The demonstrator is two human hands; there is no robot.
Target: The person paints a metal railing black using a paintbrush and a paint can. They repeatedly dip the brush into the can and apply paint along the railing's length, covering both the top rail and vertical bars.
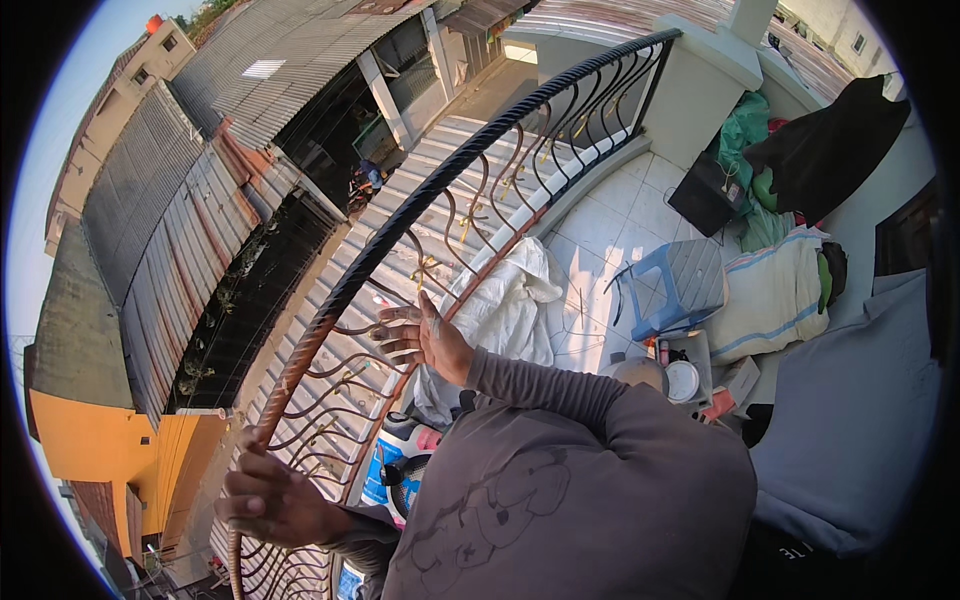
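Note:
A curved metal handrail (372, 255) runs along the balcony; its far stretch is glossy black and twisted, its near stretch brown. My left hand (275, 497) covers part of the brown stretch at the lower left. Its fingers are curled, and whatever lies inside them is hidden. My right hand (432, 340) is beside the curly brown balusters (478, 195), inward of the handrail. Its fingers are spread, with greyish smudges on them, and nothing shows in its grasp.
White sheeting (510, 300) lies on the tiles by the railing. A blue plastic stool (680, 285), a white woven sack (775, 290) and a black box (708, 195) stand to the right. Paint buckets (405, 440) sit near my body. Corrugated roofs (310, 70) lie beyond the railing.

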